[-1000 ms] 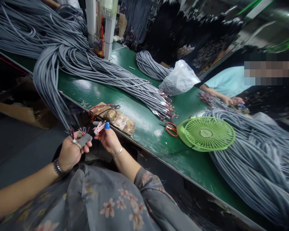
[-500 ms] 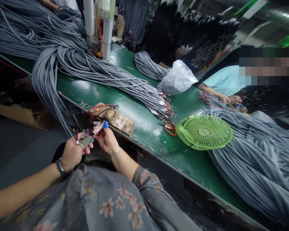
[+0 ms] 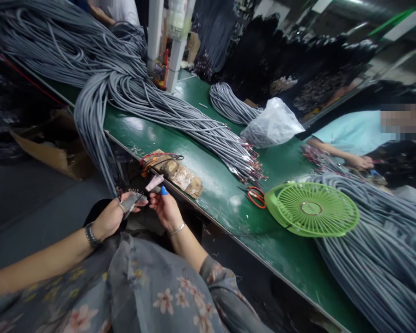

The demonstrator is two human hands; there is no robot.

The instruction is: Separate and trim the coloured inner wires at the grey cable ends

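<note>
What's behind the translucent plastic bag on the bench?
A coil of grey cables lies behind the plastic bag, toward its left; the bag covers the coil's near end. Whether anything else sits behind it cannot be seen.

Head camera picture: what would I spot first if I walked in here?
Probably the huge heaps of grey cables sprawling over the green table, at far left and near right. Next, the bright green fan lying flat on the table's right part. Down in front, the left hand grips a cable end with coloured wires, the right hand beside it.
</note>
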